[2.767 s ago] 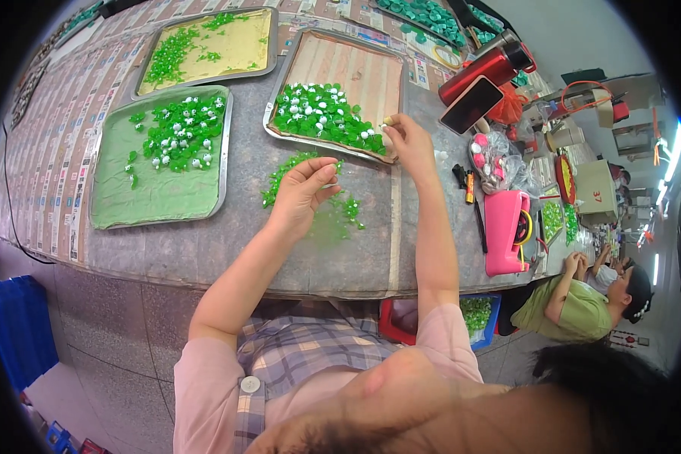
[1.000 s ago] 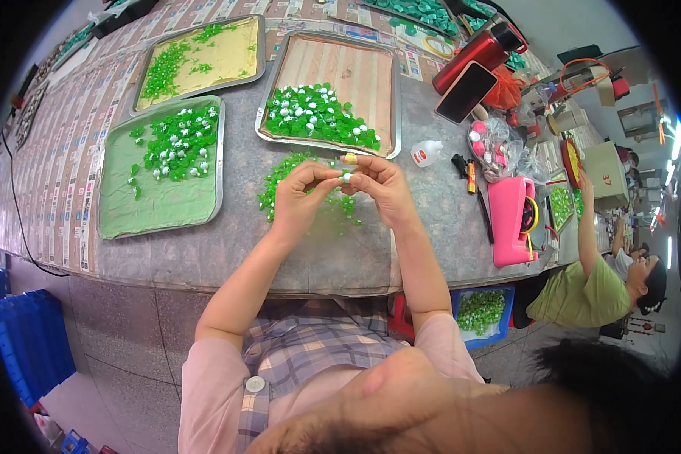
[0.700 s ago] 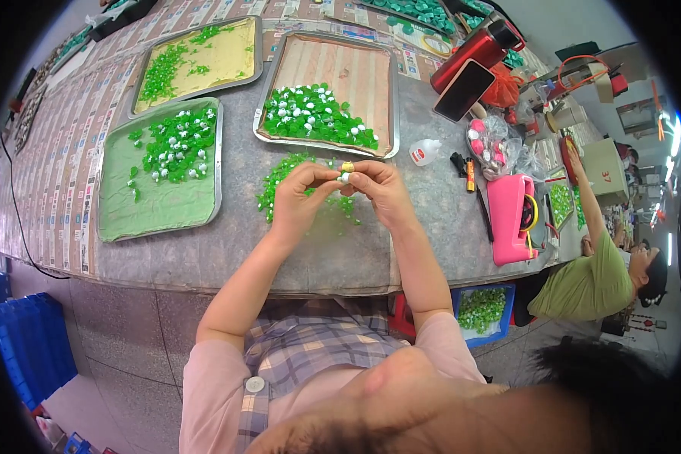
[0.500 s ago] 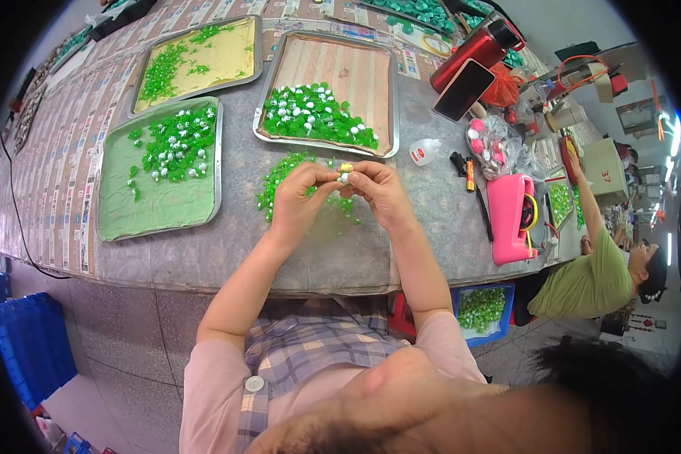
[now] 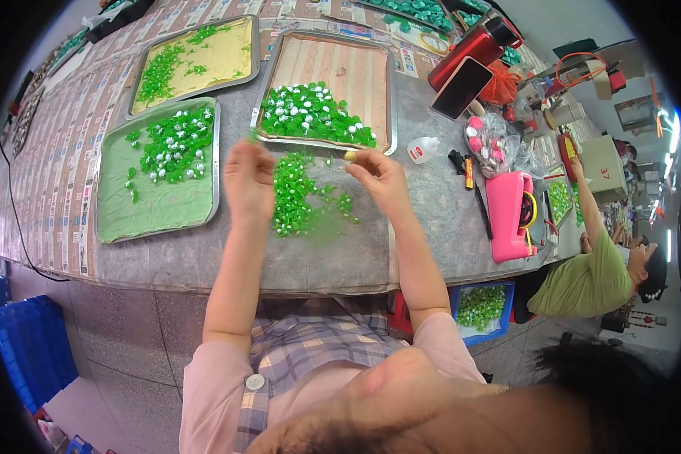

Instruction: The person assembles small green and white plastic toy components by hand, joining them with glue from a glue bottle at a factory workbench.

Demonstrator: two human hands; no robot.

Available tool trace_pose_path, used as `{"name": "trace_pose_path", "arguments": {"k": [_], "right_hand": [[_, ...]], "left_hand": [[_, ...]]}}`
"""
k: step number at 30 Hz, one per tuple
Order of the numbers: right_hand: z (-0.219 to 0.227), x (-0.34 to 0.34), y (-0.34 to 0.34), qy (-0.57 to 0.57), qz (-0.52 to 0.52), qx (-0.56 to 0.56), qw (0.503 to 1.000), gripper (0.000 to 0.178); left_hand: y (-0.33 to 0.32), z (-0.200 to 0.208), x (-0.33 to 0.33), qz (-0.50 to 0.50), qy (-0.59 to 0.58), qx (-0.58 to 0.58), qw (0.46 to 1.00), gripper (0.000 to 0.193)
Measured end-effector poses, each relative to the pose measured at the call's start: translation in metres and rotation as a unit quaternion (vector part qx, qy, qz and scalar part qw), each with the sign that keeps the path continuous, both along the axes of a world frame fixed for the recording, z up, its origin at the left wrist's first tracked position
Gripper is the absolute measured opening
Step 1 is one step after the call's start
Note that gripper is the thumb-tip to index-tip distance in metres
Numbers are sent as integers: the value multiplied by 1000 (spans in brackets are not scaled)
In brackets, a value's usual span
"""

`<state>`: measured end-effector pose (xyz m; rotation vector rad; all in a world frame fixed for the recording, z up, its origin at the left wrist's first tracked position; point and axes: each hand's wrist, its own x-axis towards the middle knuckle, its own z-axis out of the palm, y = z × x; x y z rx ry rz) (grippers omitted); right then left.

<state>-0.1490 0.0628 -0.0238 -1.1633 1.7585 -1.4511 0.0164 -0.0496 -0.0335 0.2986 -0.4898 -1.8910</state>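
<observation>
My left hand [image 5: 250, 178] is smeared by motion near the lower left corner of the pink-lined tray [image 5: 392, 91]. A small green piece [image 5: 254, 136] shows at its closed fingertips. My right hand [image 5: 380, 178] pinches a small yellow piece [image 5: 349, 155] just below that tray's front rim; its exact kind is too small to make out. Between my hands a heap of small green plastic pieces [image 5: 299, 200] lies on the table. Green pieces with white balls [image 5: 310, 110] fill the lower part of the pink-lined tray.
A green-lined tray [image 5: 151, 219] with similar pieces and a yellow-lined tray [image 5: 223, 60] stand left. Rightward are a small white bottle [image 5: 424, 150], a phone [image 5: 461, 87], a red flask [image 5: 477, 49], a lighter [image 5: 469, 172] and a pink tool [image 5: 509, 216]. A co-worker [image 5: 590, 284] sits at right.
My hands have parted. The left has swung left and up from the shared grip with a green piece; the right stays close to its place, still pinching the yellow piece.
</observation>
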Motion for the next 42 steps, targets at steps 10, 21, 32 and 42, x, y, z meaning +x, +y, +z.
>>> {"name": "trace_pose_path", "arguments": {"k": [10,21,32,42], "right_hand": [[-3,7,-9,339,118,131,924,15],[11,-6,4,-226,183,53,955,8],[4,-95,32,152,-404,-166,886,26],[4,-70,18,14,-207,-119,971,29]], "left_hand": [[-1,7,4,-69,-12,42,997,18],[39,18,-17,-75,-395,-426,811,20],[29,3,-18,-202,-191,-25,960,12],[32,7,-17,-235,-156,55,958,14]]}}
